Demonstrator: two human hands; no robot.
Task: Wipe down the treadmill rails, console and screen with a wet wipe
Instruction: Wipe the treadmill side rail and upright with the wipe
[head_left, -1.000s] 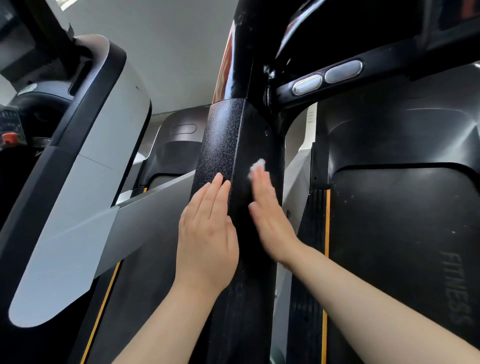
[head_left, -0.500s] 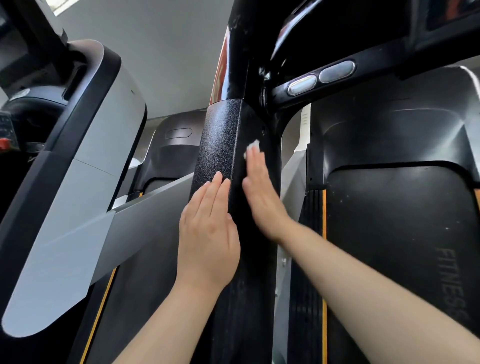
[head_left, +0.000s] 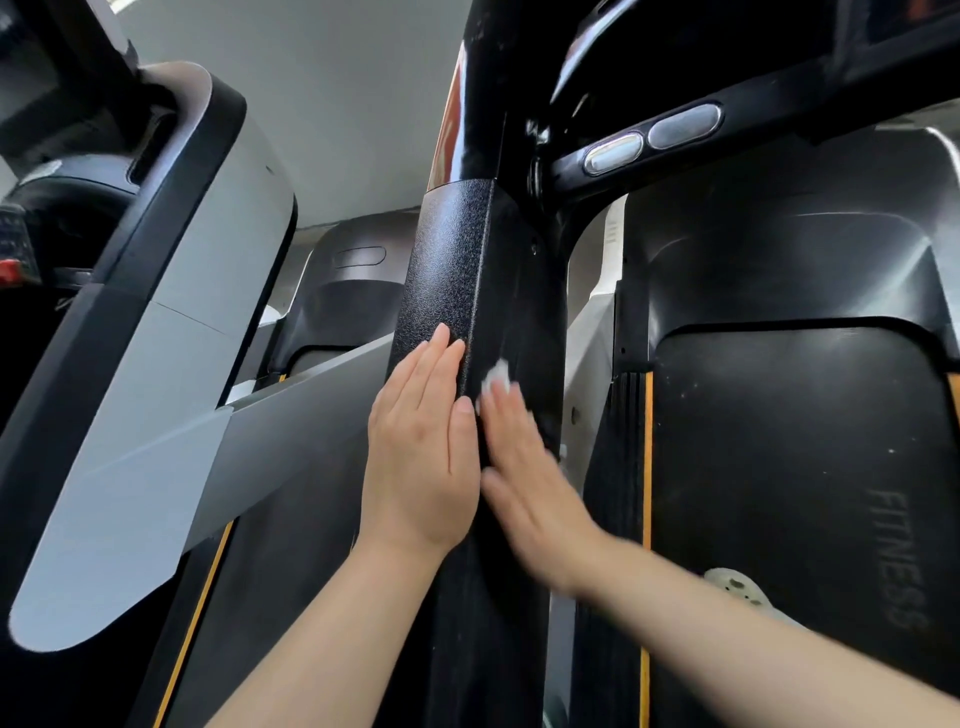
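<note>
A black textured treadmill upright (head_left: 457, 270) runs up the middle of the view. My left hand (head_left: 423, 447) lies flat against its left face, fingers straight and together. My right hand (head_left: 524, 478) is blurred and presses flat on the post's right face with straight fingers. A small white wet wipe (head_left: 496, 375) peeks out from under its fingertips. Above right, a black handrail (head_left: 753, 114) carries two oval silver sensor pads (head_left: 654, 136).
A neighbouring treadmill's grey and black upright (head_left: 171, 364) slants across the left. At the right lies the black running belt (head_left: 805, 467) marked FITNESS, with orange edge stripes (head_left: 647, 467). A light-coloured shoe (head_left: 737, 587) shows behind my right forearm.
My right hand with the wipe slid up the post and has now come back down it. My left hand has stayed pressed in the same place.
</note>
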